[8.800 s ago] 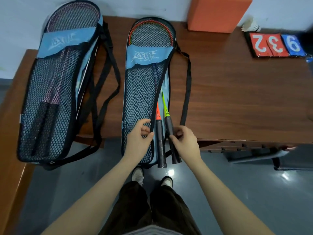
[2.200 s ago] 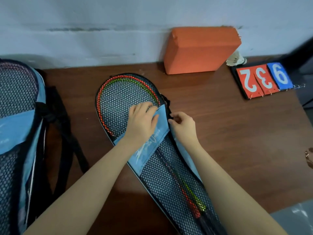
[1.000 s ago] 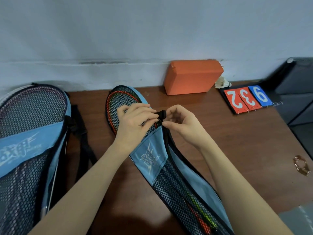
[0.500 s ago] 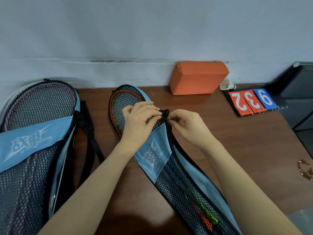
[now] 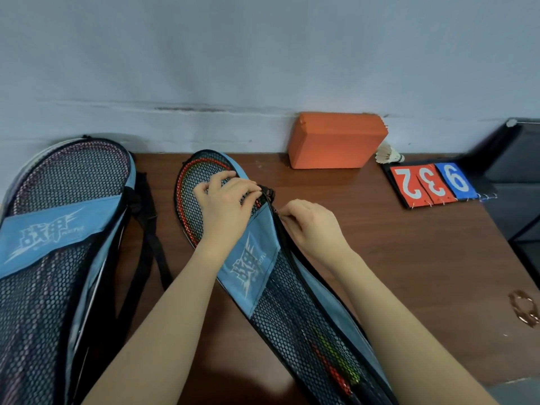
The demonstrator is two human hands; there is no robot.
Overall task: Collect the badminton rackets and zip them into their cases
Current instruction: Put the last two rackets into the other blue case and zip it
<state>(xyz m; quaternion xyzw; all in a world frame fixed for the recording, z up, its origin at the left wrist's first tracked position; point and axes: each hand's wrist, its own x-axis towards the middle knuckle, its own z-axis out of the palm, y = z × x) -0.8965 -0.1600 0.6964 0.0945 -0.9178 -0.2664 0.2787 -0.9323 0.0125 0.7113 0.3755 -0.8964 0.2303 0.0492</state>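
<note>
Centre frame, the case (image 5: 251,258) lies slanted on the table (image 5: 409,258), rackets (image 5: 336,363) showing through its mesh. Left hand (image 5: 226,209) arches over the racket heads, fingertips curled and pinching the case's black edge. Right hand (image 5: 309,226) sits just beside it, knuckles up, fingers pinching at the zip line. A second case (image 5: 58,229) lies at left.
</note>
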